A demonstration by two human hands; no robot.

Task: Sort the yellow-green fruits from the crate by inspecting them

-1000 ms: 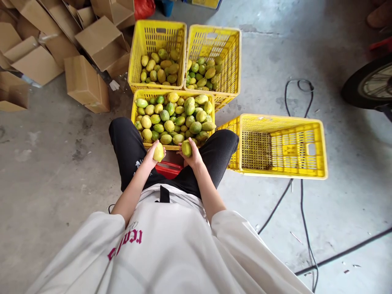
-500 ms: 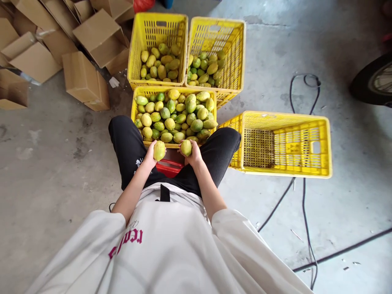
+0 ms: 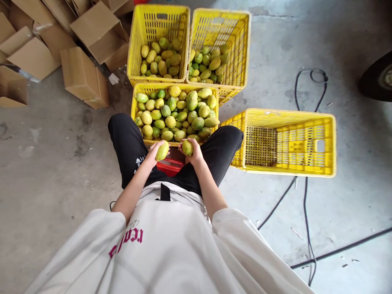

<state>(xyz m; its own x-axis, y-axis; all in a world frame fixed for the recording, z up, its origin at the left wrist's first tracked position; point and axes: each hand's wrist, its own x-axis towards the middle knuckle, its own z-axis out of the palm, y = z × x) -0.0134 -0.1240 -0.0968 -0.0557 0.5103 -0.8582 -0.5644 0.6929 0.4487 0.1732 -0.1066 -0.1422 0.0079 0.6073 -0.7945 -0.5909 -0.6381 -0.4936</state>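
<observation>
My left hand (image 3: 152,155) is closed around a yellow-green lemon (image 3: 162,150), which lies tilted with its long side in view. A second, slightly greener lemon (image 3: 187,148) is in my right hand (image 3: 196,154), its fingers wrapped round it. Both hands are held apart above my lap, close to the near rim of a yellow plastic crate (image 3: 133,109). That crate is heaped with many lemons (image 3: 170,121), from yellow to green. Some of my fingers are hidden behind the fruit.
Two more yellow crates, one at the back left (image 3: 159,34) and one at the back right (image 3: 234,45), hold lemons. Another yellow crate (image 3: 290,165) on the right shows its bare bottom. Cardboard boxes (image 3: 82,77) lie at left; black cables (image 3: 306,212) cross the floor. A red object (image 3: 168,166) shows between my legs.
Both lemons have been turned in my hands; the left one now shows its side, tilted up to the right. My view has shifted slightly.
</observation>
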